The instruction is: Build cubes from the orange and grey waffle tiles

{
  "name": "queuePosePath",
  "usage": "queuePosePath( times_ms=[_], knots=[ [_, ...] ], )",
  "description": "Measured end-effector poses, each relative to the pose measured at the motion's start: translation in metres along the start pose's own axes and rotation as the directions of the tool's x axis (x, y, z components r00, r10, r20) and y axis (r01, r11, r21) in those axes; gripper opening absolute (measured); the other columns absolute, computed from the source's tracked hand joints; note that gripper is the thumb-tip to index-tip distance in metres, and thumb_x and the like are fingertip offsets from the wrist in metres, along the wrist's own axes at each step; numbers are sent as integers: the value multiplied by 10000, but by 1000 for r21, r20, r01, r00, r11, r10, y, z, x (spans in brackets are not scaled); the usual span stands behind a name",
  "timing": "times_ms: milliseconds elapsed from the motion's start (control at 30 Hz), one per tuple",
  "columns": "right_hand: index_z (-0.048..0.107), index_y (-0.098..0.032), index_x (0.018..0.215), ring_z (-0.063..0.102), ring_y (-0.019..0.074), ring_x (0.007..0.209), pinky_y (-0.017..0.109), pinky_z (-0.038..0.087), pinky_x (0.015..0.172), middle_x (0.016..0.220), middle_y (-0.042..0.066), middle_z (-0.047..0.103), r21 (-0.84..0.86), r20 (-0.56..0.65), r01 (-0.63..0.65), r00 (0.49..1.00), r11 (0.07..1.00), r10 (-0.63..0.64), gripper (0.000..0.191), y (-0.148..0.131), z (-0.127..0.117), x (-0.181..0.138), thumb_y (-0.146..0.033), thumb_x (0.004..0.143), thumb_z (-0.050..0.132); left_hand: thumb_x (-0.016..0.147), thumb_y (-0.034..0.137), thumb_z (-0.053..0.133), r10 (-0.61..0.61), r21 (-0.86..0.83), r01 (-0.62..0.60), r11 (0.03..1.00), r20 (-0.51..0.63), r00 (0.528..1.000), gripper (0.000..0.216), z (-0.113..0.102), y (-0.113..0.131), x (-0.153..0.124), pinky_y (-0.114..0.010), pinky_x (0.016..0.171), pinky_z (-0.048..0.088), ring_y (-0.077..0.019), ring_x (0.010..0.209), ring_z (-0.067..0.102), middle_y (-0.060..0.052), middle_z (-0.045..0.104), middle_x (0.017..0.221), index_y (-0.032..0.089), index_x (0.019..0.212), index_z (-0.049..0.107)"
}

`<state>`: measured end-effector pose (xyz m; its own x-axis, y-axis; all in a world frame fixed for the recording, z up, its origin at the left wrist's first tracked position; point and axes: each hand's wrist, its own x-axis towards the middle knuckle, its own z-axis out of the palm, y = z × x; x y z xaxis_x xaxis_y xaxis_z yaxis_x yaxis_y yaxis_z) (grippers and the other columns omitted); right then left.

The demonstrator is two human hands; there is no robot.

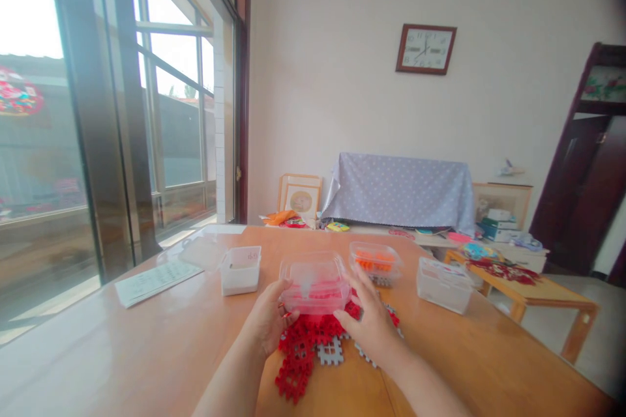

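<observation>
**Both hands on a lidded box of red pieces**

A clear plastic box (pixel 314 283) with its lid on sits at the middle of the wooden counter (pixel 147 352), and red pieces show through its lower half. It rests at the far edge of a heap of red interlocking tiles (pixel 303 355), with a few white tiles (pixel 330 352) mixed in just to the right.

Beyond it to the right stands a second clear box (pixel 375 262) holding orange pieces. Well to the right is a third clear box (pixel 444 284), its contents too pale to tell. To the left stands an open white box (pixel 240 270), with a loose clear lid (pixel 203 252) farther left and a printed sheet (pixel 151 281) near the counter's left edge.

The left hand (pixel 268 322) cups the box's near left corner, fingers curled against its side. The right hand (pixel 369 316) lies against the right end, fingers spread and reaching up the wall. Both forearms come in from the near edge.
</observation>
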<state>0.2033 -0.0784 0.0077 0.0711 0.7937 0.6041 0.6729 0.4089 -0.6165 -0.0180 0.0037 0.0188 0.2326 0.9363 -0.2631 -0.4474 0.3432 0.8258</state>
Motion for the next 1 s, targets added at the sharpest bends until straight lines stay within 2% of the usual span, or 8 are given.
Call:
queuePosePath(
  times_ms=[100,267,400,600,700,833,1000],
  knots=[
    [449,-358,1451,379,286,1450,426,568,989,1669,40,151,170,45,-87,996,982,80,647,2,3,0,-294,842,659,759,408,714,0,12,0,1000,9,1000,376,1,0,0,-247,576,514,-170,738,658,-78,713,939,185,1051,630],
    [484,-327,1397,503,298,1353,390,597,902,1670,73,152,335,75,-192,981,923,177,613,13,12,-2,-386,824,695,759,427,706,38,9,-38,999,32,999,393,0,-3,0,-228,568,482,-143,716,635,-53,698,925,194,1063,618],
    [477,-335,1407,470,311,1378,410,570,941,1645,79,245,393,114,-260,966,882,234,641,10,12,-3,-456,821,707,737,420,705,49,-19,-49,999,34,998,394,-3,-3,1,-218,542,439,-135,685,619,-46,684,884,183,1038,612],
    [440,-342,1473,403,319,1424,468,483,1064,1579,73,392,472,177,-323,946,820,271,737,-14,5,-6,-514,813,719,675,311,664,85,-37,-86,996,-33,996,338,-4,-2,-1,-213,505,370,-126,632,592,-34,664,834,180,976,584],
    [379,-363,1513,426,311,1411,491,455,1087,1612,54,345,522,197,-370,929,769,313,751,-22,4,-5,-553,849,674,643,256,656,111,-28,-112,993,-26,993,348,-4,-2,-1,-211,508,361,-120,625,582,-14,654,808,192,975,573],
    [339,-405,1525,388,327,1439,491,530,996,1664,14,223,574,208,-422,904,702,373,708,-27,6,-4,-615,893,580,648,256,674,125,-21,-125,992,-22,992,352,-3,-2,-3,-219,532,383,-121,644,592,-3,655,819,201,982,574],
    [321,-422,1532,334,349,1470,483,593,890,1668,26,206,534,202,-413,910,738,363,675,-27,3,-1,-604,920,539,672,332,723,104,-15,-104,994,3,995,395,-2,-1,-4,-221,537,381,-132,652,614,-13,677,839,203,1019,586]
  ],
)
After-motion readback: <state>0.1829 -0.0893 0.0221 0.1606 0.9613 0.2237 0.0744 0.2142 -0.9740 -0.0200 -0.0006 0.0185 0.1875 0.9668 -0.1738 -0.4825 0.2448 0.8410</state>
